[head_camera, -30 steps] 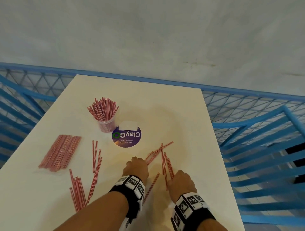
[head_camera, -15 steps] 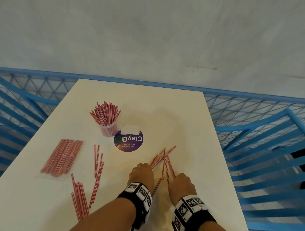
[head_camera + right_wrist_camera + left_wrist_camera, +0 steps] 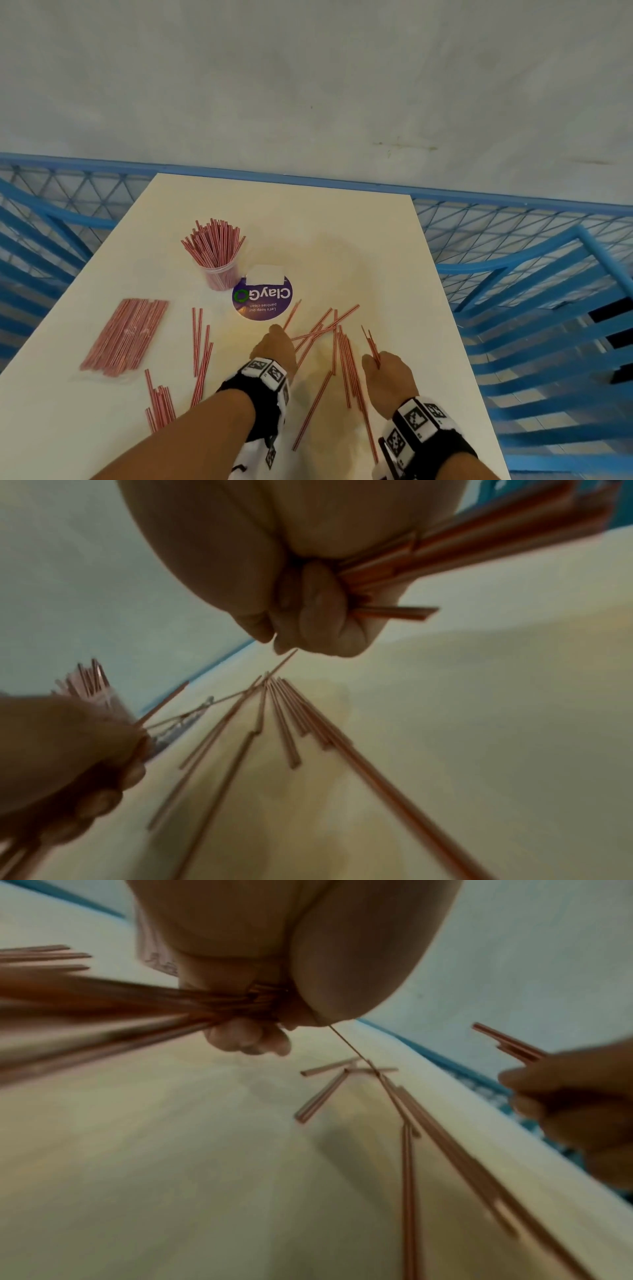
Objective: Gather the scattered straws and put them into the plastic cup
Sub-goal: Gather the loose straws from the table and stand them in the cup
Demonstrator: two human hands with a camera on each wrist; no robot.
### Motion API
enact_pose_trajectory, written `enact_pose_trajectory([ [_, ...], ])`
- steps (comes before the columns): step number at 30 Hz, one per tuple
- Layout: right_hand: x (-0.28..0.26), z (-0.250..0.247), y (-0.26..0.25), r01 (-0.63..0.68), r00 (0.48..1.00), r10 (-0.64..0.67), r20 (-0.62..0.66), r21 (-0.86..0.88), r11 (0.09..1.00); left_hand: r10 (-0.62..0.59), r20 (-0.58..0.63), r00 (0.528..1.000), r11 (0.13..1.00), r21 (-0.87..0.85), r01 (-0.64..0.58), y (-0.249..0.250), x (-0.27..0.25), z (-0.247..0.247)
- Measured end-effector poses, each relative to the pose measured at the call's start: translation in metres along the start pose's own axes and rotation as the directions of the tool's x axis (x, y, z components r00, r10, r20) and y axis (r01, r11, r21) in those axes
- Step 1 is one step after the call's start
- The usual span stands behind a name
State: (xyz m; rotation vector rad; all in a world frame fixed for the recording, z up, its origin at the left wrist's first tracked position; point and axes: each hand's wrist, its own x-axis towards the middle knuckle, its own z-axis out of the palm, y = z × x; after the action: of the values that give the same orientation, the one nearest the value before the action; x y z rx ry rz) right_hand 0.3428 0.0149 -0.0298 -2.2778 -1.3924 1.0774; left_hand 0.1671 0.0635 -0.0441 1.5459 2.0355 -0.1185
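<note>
A clear plastic cup (image 3: 221, 275) packed with red-striped straws (image 3: 213, 241) stands at the table's mid-left. My left hand (image 3: 274, 347) grips a bunch of straws (image 3: 137, 1001) low over the table. My right hand (image 3: 385, 371) is a little to its right and holds a few straws (image 3: 372, 342) that point up and away; the right wrist view shows its fingers curled round that bundle (image 3: 445, 553). Several loose straws (image 3: 346, 363) lie on the table between and ahead of both hands.
More straws lie to the left: a pair (image 3: 197, 337), a small heap (image 3: 159, 401) and a wrapped pack (image 3: 126, 335). A round purple sticker (image 3: 262, 299) sits beside the cup. Blue metal railings (image 3: 531, 308) surround the white table (image 3: 308, 222), whose right edge is close to my right hand.
My hands have drawn apart. The right hand has moved right and risen with a few straws in it, and the left hand has lifted slightly with its bunch.
</note>
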Motion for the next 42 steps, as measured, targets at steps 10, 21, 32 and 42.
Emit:
enact_pose_trajectory([
  [10, -0.028, -0.028, -0.05, -0.087, 0.992, -0.009, 0.122, 0.752, 0.653, 0.181, -0.101, 0.978, 0.78, -0.591, -0.205, 0.001, -0.037, -0.039],
  [21, -0.059, -0.032, -0.098, -0.221, 0.937, -0.147, 0.316, 0.865, 0.451, 0.633, -0.041, 0.773, 0.686, -0.434, -0.584, 0.007, -0.083, -0.075],
  [32, -0.066, -0.077, -0.116, 0.162, 0.984, -0.133, -0.122, 0.923, 0.35, 0.728, 0.098, 0.679, 0.686, -0.127, -0.717, -0.009, -0.099, -0.108],
  [42, -0.086, -0.042, -0.142, 0.425, 0.905, -0.343, -0.252, 0.549, 0.72, 0.719, 0.069, 0.692, 0.695, -0.07, -0.715, -0.015, -0.091, -0.115],
])
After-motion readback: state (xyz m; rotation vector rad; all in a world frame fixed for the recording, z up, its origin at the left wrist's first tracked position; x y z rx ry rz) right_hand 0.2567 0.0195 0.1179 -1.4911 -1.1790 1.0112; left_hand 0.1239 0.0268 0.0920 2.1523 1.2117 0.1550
